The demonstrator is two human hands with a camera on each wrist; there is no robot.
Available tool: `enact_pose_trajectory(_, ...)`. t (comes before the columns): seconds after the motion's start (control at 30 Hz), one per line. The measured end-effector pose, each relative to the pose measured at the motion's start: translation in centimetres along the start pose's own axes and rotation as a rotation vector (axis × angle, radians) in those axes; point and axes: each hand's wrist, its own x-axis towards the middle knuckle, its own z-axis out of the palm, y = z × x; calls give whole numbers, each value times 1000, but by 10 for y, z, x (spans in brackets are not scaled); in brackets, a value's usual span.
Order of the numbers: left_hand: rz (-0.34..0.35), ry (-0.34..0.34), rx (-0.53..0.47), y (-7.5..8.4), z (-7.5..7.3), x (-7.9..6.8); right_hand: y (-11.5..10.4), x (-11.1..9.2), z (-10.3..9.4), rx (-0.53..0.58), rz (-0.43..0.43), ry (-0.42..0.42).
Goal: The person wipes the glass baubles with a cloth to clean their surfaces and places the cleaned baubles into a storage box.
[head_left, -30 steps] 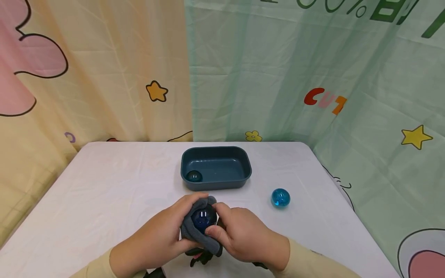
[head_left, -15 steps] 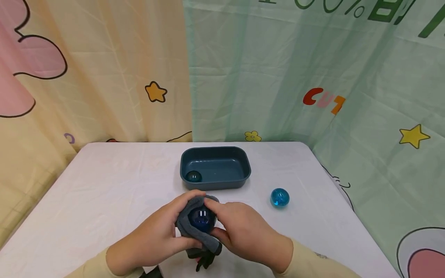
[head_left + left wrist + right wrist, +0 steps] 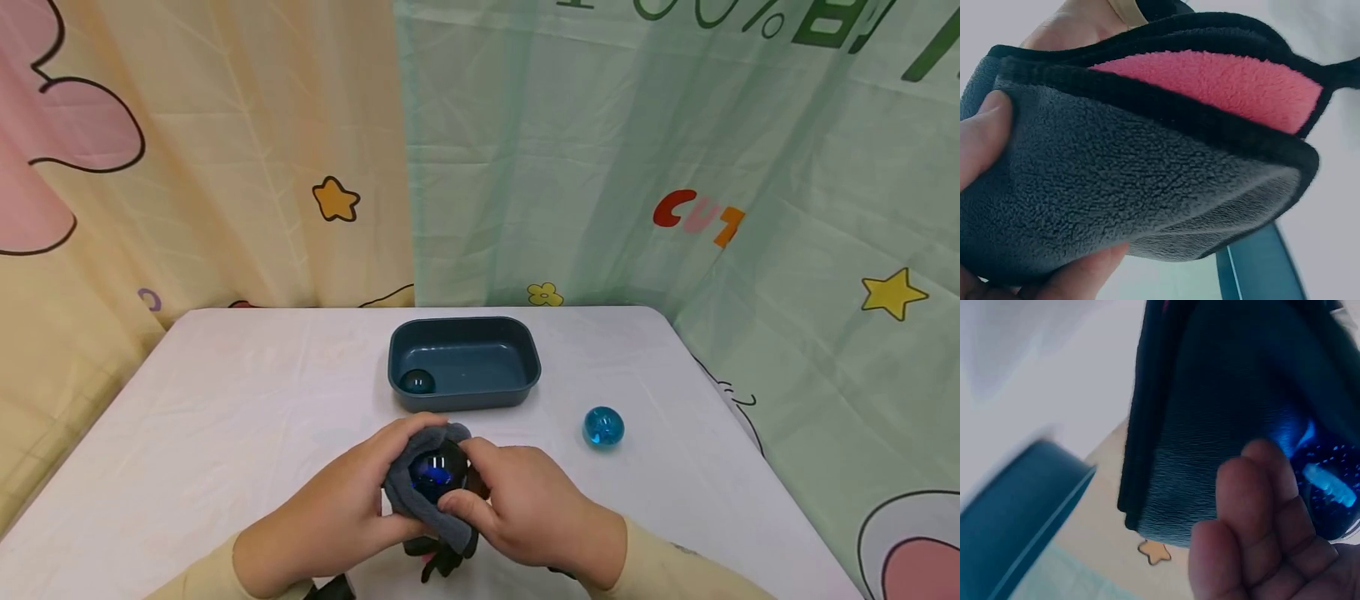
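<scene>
the left grip (image 3: pixel 356 496) is curling round a grey cloth (image 3: pixel 418 503), thumb on the near side and forefinger on the far side, parted only by what they are holding. the right grip (image 3: pixel 517 500) is pinching a dark blue ball (image 3: pixel 437 472) at its right side, thumb and forefinger nearly meeting round it. the ball is nesting in the fold of the cloth, above the middle of the bench (image 3: pixel 210 442), towards its near edge. the cloth is probably serving as a soft cradle: one side is steadying, the other seems to be guiding a surface that looks slippery.

farther out, a blue-green tray (image 3: pixel 465 401) is standing near the middle of the far edge, with a dark green ball (image 3: pixel 417 381) resting in its near left corner; its walls are presumably keeping the ball from rolling. a light blue ball (image 3: pixel 603 427) is lying loose between the tray and the right edge.

the cloth is hiding the dark blue ball's underside, and in the head view most of both grips' lower fingers. the left wrist view is showing pink lining but no ball; the right wrist view is cutting the ball off at its border, dim and glinting. black bits are dangling below the cloth, too dark to make out surely. the bench's near edge is falling outside the frame.
</scene>
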Motion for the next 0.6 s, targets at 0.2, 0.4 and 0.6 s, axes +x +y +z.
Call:
enact_pose_trajectory(0.2,-6,40,-106,-4,-2,0,-1,-4,-3,-71,-106,70)
enact_pose_trajectory(0.4,12,1,-39,-3,-2,-2,-2,-5,1,-274,-232,183)
enact_pose_trajectory(0.6,0,-31,63,1,1,-2,0,-3,2,-32,-80,33)
